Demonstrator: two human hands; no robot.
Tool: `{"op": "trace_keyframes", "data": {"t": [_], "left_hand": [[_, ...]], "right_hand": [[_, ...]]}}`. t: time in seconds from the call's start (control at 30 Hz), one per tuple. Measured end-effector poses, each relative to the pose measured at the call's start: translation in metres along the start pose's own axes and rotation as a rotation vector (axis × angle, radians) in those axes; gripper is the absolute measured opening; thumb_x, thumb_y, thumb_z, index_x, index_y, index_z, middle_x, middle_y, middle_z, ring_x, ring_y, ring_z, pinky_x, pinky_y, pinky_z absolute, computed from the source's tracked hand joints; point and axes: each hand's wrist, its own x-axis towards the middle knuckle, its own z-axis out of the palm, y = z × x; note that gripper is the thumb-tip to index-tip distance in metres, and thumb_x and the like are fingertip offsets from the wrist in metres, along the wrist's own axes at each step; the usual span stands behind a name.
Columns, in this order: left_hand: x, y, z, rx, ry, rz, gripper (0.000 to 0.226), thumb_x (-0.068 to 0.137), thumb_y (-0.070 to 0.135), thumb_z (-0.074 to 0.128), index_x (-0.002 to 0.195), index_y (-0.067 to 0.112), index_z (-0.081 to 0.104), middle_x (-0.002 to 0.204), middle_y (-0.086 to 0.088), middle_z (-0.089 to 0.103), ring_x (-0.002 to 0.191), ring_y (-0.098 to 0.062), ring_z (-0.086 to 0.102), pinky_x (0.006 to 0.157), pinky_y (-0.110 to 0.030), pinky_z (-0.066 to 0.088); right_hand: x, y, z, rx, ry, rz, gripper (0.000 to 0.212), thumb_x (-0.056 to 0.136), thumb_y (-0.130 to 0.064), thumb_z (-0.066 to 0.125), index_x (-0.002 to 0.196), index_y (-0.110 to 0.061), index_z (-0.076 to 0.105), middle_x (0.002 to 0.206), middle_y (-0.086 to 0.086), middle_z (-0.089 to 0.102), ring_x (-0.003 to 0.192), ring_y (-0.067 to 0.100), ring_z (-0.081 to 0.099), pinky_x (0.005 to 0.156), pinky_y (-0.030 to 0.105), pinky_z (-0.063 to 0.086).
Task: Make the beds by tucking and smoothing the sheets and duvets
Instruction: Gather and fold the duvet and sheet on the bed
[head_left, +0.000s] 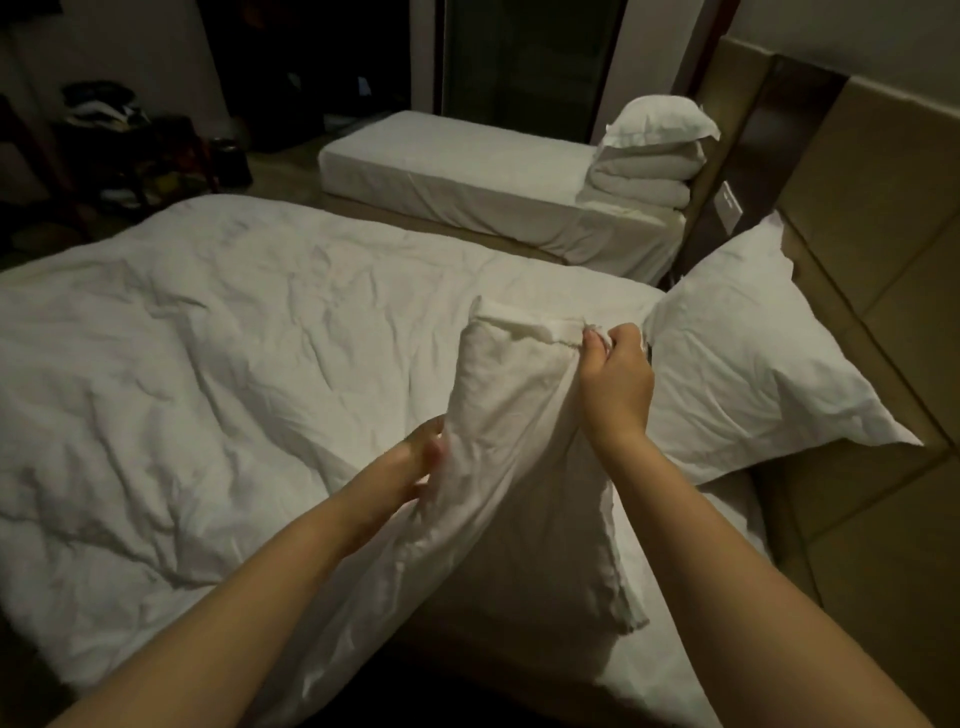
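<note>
A wrinkled white duvet (218, 353) covers the near bed. Its top corner (519, 415) is lifted off the mattress and folded toward me. My right hand (615, 379) grips the raised upper edge of that corner, fingers curled round the hem. My left hand (415, 457) holds the left side of the lifted fold, with its fingers partly hidden behind the cloth. A white pillow (753, 353) leans against the headboard just right of my right hand. The bottom sheet (727, 499) shows under the pillow.
A second bed (441, 166) with a tucked white sheet stands beyond, with a pillow on folded bedding (649, 150) at its head. A padded tan headboard (883, 260) runs along the right. A dark rack with clutter (119, 150) stands at the far left.
</note>
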Motion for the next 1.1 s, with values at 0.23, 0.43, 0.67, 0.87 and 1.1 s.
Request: {"op": "trace_keyframes", "data": {"t": [0.23, 0.43, 0.67, 0.87, 1.1], "left_hand": [[0.134, 0.008, 0.022, 0.391, 0.374, -0.051, 0.051, 0.088, 0.024, 0.063, 0.136, 0.017, 0.046, 0.127, -0.001, 0.056, 0.118, -0.020, 0.051, 0.088, -0.020, 0.035], [0.290, 0.078, 0.027, 0.627, 0.445, 0.065, 0.038, 0.081, 0.049, 0.042, 0.107, 0.029, 0.061, 0.104, 0.003, 0.066, 0.093, -0.022, 0.059, 0.074, -0.033, 0.047], [0.458, 0.205, 0.062, 1.010, 0.538, 0.378, 0.077, 0.090, 0.038, 0.057, 0.150, 0.020, 0.013, 0.151, -0.006, 0.031, 0.134, -0.025, 0.033, 0.106, -0.041, 0.031], [0.450, 0.128, 0.036, 1.065, 0.432, 0.084, 0.079, 0.093, 0.040, 0.051, 0.151, 0.016, 0.002, 0.158, -0.002, 0.009, 0.144, -0.019, 0.013, 0.115, -0.040, 0.018], [0.357, 0.034, -0.004, 0.913, 0.434, -0.190, 0.072, 0.096, 0.039, 0.047, 0.151, 0.018, 0.005, 0.158, 0.000, 0.011, 0.143, -0.015, 0.015, 0.115, -0.038, 0.018]], "right_hand": [[0.099, 0.065, 0.028, -0.001, -0.027, 0.096, 0.025, 0.100, -0.029, 0.044, 0.088, -0.007, 0.043, 0.066, -0.004, 0.045, 0.060, 0.012, 0.041, 0.056, 0.030, 0.019], [0.238, 0.110, 0.026, 0.015, -0.021, 0.169, 0.024, 0.101, -0.026, 0.041, 0.087, -0.006, 0.042, 0.071, 0.000, 0.046, 0.068, 0.021, 0.044, 0.059, 0.030, 0.021], [0.466, 0.105, -0.010, -0.013, 0.214, 0.349, 0.029, 0.102, -0.028, 0.036, 0.116, -0.006, 0.049, 0.120, 0.016, 0.056, 0.109, 0.033, 0.052, 0.080, 0.032, 0.032], [0.442, 0.162, 0.048, -0.258, -0.058, 0.514, 0.053, 0.096, -0.022, 0.046, 0.146, -0.016, 0.029, 0.148, 0.012, 0.035, 0.132, 0.036, 0.037, 0.106, 0.046, 0.032], [0.253, 0.159, 0.147, -0.166, -0.386, 0.567, 0.061, 0.092, -0.018, 0.053, 0.148, -0.014, 0.028, 0.153, 0.008, 0.030, 0.137, 0.031, 0.033, 0.108, 0.040, 0.031]]}}
